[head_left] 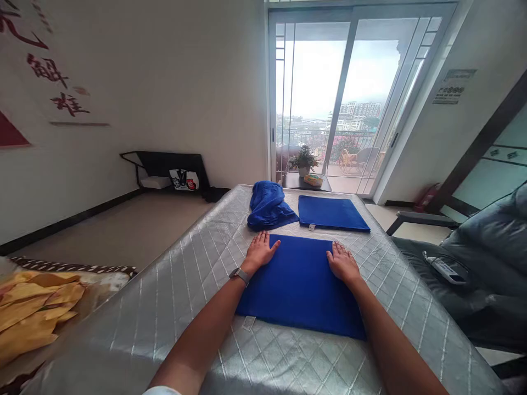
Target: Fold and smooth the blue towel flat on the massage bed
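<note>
A flat blue cloth lies spread in front of me on the silver quilted cover, with a small white label at its near left edge. My left hand rests flat on its far left corner, fingers stretched out and a watch on the wrist. On the far right corner, my right hand lies palm down with its fingers extended. Beyond them, a crumpled blue cloth sits at the left. Beside it is another flat blue cloth, also labelled.
A dark sofa with a white power strip on it stands at the right. Yellow cloth lies at the lower left. Past the far edge, a small table holds a potted plant and a tissue pack, before sliding glass doors.
</note>
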`<state>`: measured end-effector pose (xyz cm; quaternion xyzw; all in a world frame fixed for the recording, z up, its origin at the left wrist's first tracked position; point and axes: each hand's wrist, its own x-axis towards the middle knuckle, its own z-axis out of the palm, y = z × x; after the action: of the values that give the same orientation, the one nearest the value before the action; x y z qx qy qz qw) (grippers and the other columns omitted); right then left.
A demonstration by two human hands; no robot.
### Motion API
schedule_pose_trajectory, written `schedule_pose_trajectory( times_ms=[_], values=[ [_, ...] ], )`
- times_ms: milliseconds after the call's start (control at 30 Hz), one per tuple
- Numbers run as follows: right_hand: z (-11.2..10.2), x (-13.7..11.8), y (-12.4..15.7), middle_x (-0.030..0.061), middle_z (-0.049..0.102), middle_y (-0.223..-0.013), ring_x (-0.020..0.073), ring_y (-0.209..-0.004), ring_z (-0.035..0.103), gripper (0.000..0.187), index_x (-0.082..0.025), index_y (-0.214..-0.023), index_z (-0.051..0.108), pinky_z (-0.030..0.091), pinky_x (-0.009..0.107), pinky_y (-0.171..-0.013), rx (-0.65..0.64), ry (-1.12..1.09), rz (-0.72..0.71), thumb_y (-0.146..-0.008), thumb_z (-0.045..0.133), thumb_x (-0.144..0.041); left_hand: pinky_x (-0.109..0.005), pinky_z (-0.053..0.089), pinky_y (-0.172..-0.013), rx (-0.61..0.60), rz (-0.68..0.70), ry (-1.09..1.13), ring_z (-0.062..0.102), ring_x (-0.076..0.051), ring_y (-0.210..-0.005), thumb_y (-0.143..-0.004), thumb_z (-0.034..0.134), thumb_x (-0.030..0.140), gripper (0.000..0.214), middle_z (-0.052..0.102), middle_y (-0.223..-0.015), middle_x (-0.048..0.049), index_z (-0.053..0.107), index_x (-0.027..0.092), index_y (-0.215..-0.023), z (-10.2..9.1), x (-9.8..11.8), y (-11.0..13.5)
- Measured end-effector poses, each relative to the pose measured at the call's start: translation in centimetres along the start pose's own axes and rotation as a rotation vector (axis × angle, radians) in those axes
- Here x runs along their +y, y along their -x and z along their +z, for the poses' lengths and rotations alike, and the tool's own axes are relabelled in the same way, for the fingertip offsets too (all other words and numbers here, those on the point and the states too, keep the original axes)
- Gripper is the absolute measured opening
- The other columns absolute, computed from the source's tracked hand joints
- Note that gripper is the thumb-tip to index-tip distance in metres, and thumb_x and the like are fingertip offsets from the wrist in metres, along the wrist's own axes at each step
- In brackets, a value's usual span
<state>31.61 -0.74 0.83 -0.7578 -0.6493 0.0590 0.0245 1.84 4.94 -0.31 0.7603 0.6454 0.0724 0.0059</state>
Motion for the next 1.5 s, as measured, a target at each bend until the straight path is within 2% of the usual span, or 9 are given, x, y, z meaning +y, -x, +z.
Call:
schedule_pose_trajectory(
  times_ms=[100,200,267,433,500,567,700,1200,1500],
  values=[
    [0.2,-0.1,0.1,0.0072,0.015,-0.166,0.0188,-0.151,0.013,0.066,-0.008,-0.158,0.017,0.008,0.039,-0.122,0.017,0.000,0.007,-0.101,0.014,-0.041,-0.042,0.017,-0.121,-0.055,-0.067,-0.021,0.025,-0.030,-0.149,-0.098,0.014,0.066,0.089,0.029,-0.158,-0.0229,0.031,-0.002,-0.152,-0.9,0.6,-0.6],
    [0.3,-0.3,0.1,0.0074,0.017,-0.165,0.0192,-0.151,0.014,0.066,-0.007,-0.158,0.018,0.009,0.039,-0.122,0.045,-0.002,0.004,-0.101,0.015,-0.041,-0.046,0.017,-0.121,-0.040,-0.120,-0.038,0.026,-0.035,-0.147,-0.099,0.017,0.065,0.089,0.032,-0.155,-0.0269,0.034,-0.006,-0.149,-1.6,2.9,-1.1],
    [0.4,-0.3,0.1,0.0078,0.018,-0.165,0.0196,-0.151,0.015,0.066,-0.007,-0.157,0.019,0.010,0.039,-0.122,0.057,-0.001,0.002,-0.101,0.015,-0.041,-0.044,0.018,-0.121,-0.005,-0.011,-0.016,0.027,-0.033,-0.148,-0.100,0.014,0.064,0.087,0.033,-0.155,-0.0252,0.037,-0.004,-0.148,-1.7,6.0,-0.9],
    [0.6,0.4,0.3,0.0086,0.016,-0.165,0.0208,-0.151,0.014,0.064,-0.007,-0.157,0.019,0.011,0.040,-0.122,0.051,0.057,-0.049,-0.100,0.019,-0.034,-0.037,0.022,-0.120,0.019,0.451,0.184,0.031,-0.023,-0.147,-0.101,0.004,0.062,0.082,0.039,-0.156,-0.0161,0.038,0.005,-0.150,-0.2,16.6,0.7],
    [0.8,0.9,0.4,0.0085,0.013,-0.166,0.0214,-0.152,0.011,0.065,-0.008,-0.158,0.019,0.011,0.038,-0.123,0.032,0.104,-0.101,-0.098,0.027,-0.030,-0.037,0.021,-0.121,0.036,0.530,0.242,0.029,-0.021,-0.148,-0.101,0.002,0.061,0.080,0.038,-0.157,-0.0138,0.036,0.008,-0.152,0.5,19.7,1.1],
    [0.8,1.1,0.5,0.0083,0.011,-0.166,0.0218,-0.152,0.010,0.067,-0.009,-0.158,0.018,0.012,0.038,-0.122,0.021,0.122,-0.125,-0.096,0.032,-0.029,-0.038,0.021,-0.121,0.022,0.516,0.268,0.028,-0.020,-0.148,-0.101,0.000,0.059,0.079,0.037,-0.157,-0.0130,0.035,0.009,-0.152,1.0,21.0,1.1],
    [0.8,0.8,0.3,0.0083,0.016,-0.165,0.0208,-0.151,0.014,0.063,-0.008,-0.158,0.019,0.014,0.040,-0.122,0.053,0.064,-0.072,-0.099,0.020,-0.031,-0.040,0.018,-0.123,-0.009,0.406,0.238,0.025,-0.021,-0.149,-0.101,-0.001,0.059,0.080,0.036,-0.158,-0.0125,0.035,0.009,-0.153,1.5,18.6,0.3],
    [0.5,0.4,0.0,0.0069,0.017,-0.165,0.0184,-0.151,0.014,0.065,-0.008,-0.158,0.019,0.010,0.038,-0.122,0.045,-0.013,-0.020,-0.101,0.014,-0.038,-0.041,0.014,-0.123,0.010,0.059,0.060,0.020,-0.026,-0.151,-0.098,0.005,0.067,0.089,0.027,-0.161,-0.0160,0.032,0.004,-0.153,0.2,0.8,0.6],
    [0.4,0.3,0.0,0.0068,0.016,-0.165,0.0179,-0.151,0.015,0.064,-0.008,-0.158,0.019,0.010,0.038,-0.122,0.035,0.033,-0.012,-0.101,0.014,-0.038,-0.040,0.015,-0.123,0.034,0.032,0.092,0.021,-0.026,-0.150,-0.096,0.006,0.070,0.093,0.024,-0.161,-0.0188,0.029,0.000,-0.153,0.5,-0.1,1.0]
  ],
)
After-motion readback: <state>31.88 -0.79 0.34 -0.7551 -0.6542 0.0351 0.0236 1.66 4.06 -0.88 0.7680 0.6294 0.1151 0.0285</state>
